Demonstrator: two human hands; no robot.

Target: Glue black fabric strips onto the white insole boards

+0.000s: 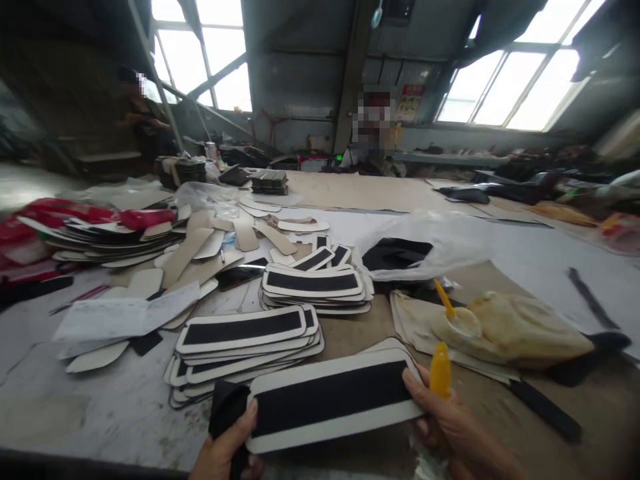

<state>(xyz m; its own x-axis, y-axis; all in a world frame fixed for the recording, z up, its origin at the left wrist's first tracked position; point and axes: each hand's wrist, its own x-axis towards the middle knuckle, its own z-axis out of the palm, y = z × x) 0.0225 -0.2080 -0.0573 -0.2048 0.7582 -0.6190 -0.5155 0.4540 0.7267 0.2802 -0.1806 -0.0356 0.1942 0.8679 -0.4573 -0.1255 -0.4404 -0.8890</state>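
A poster hangs between bright windows.

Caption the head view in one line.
Two hands hold a white-edged black panel beside stacks of similar pieces on a cluttered worktable.

Cluttered worktable under stacked black-and-white strips, crumpled plastic, probably a phone.
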